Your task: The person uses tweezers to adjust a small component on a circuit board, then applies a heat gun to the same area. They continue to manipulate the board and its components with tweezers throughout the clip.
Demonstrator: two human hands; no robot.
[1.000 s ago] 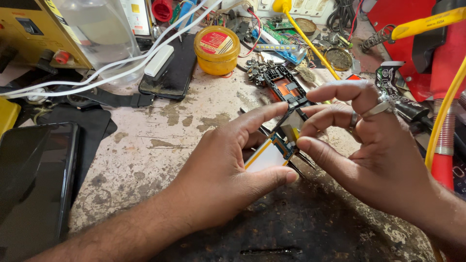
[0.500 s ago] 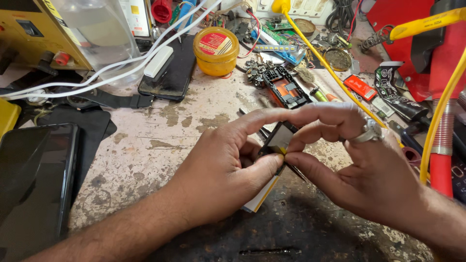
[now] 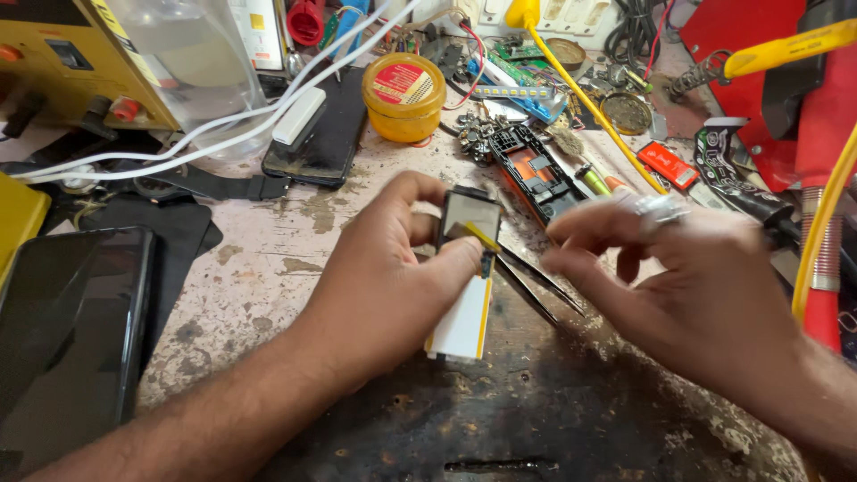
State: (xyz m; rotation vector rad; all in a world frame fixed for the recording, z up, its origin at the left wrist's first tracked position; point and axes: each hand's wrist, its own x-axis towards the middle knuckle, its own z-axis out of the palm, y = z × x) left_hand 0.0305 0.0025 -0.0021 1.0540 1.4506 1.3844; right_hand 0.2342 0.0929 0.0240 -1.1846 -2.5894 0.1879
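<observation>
Pinching the small screen module point(image 3: 470, 217) — left hand point(image 3: 384, 277) only — right hand point(image 3: 687, 286) beside.

A small phone display module point(image 3: 470, 217) with a pale grey screen, black frame and yellow flex strip stands tilted upright, just in front of the orange-and-black phone frame point(image 3: 536, 174), its lower end on a white-and-yellow slab point(image 3: 462, 321)

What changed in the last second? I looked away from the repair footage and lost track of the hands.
The right hand let go of the small display module and drew back to the right, fingers spread. The left hand now holds the module alone, thumb across it. The tweezers, yellow tin and black phone stayed put.
</observation>
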